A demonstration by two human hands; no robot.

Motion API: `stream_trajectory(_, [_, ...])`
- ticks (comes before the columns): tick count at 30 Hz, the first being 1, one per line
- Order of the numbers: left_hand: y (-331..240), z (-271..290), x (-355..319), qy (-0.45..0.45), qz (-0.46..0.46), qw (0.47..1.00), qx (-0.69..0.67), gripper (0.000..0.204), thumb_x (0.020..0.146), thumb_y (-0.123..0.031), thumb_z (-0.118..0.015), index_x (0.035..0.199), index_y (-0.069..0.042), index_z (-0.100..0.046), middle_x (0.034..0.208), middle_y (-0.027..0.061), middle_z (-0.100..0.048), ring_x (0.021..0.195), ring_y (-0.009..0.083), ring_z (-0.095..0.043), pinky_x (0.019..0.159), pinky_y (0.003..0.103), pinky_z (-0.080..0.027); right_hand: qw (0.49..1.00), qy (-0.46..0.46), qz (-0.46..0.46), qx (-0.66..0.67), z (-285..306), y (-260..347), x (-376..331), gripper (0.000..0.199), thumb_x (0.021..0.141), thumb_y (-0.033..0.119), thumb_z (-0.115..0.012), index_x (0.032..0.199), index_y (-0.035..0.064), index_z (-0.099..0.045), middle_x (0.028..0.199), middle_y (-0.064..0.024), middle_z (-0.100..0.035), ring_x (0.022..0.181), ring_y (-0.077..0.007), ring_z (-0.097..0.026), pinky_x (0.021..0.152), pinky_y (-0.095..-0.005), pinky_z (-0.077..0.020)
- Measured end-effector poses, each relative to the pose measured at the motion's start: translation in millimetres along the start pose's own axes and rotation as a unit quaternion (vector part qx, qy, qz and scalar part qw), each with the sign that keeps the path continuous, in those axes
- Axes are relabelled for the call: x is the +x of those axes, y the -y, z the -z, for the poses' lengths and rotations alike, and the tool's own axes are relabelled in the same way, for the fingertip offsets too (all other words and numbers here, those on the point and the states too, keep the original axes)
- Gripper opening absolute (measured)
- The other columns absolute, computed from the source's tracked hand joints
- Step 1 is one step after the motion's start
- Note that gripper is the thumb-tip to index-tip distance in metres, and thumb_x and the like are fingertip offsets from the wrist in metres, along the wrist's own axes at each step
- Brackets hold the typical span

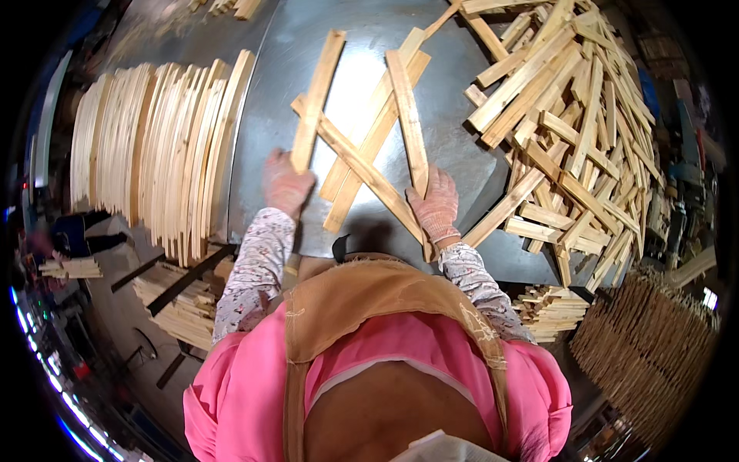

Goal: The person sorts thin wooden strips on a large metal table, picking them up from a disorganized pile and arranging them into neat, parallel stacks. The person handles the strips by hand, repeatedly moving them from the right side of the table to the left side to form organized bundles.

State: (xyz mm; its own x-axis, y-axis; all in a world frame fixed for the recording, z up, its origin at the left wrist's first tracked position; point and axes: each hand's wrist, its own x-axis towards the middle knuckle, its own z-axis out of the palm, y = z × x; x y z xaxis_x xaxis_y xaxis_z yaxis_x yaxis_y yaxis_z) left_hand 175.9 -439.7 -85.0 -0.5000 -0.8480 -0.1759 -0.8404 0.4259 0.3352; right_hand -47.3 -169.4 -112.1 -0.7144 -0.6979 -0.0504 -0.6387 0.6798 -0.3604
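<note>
My left hand (287, 182), in a pinkish work glove, is closed around the near end of a wooden strip (319, 96), which slants away from me. In the same kind of glove, my right hand (436, 202) grips the near end of another wooden strip (406, 115). Between the hands, a loose wooden strip (362, 165) lies diagonally across two roughly parallel strips (379, 127), all on the shiny metal table (262, 138). The far ends of both held strips overlap or lie close to these loose pieces. My fingertips are partly hidden.
Left of my hands stands a tight row of wooden strips (154, 146). A jumbled heap of strips (585, 131) covers the table's right side. More stacked wood (550, 312) sits below the table edge, and a big bundled stack (654, 346) stands at the lower right.
</note>
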Motion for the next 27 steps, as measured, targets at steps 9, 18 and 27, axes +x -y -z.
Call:
stream_trajectory(9, [132,89,-28,-0.066,0.114,0.949,0.288,0.087,0.091,-0.044,-0.074,0.161,-0.007,-0.041,0.158,0.0249,-0.048,0.147,0.0405,-0.044,0.121,0.051,-0.034,0.785,0.23,-0.162,0.552,27,-11,35,0.041,0.099,0.025,-0.059,0.125,-0.0055,-0.067,0.104,-0.0115,-0.073,0.082,-0.0171,-0.066,0.077,-0.0293,-0.0551])
stream_trajectory(18, [-83,2,-84,0.14,0.084,0.927,-0.337,0.069,0.094,-0.051,-0.066,0.135,0.004,-0.063,0.116,0.0262,-0.073,0.109,0.0345,-0.07,0.099,0.04,-0.053,0.932,0.115,0.101,0.329,-7,70,3,0.048,0.095,0.038,-0.067,0.128,0.0021,-0.067,0.114,-0.0255,-0.07,0.111,-0.0402,-0.066,0.104,-0.047,-0.0501])
stream_trajectory(27, [164,58,-57,-0.25,-0.006,0.929,0.273,0.05,0.091,-0.025,-0.073,0.138,-0.015,-0.058,0.141,0.0181,-0.054,0.13,0.0352,-0.055,0.099,0.055,-0.051,0.987,0.118,0.039,0.103,5,25,-43,0.069,0.087,0.032,-0.079,0.149,0.0116,-0.056,0.121,-0.0222,-0.065,0.115,-0.0434,-0.062,0.101,-0.049,-0.0513])
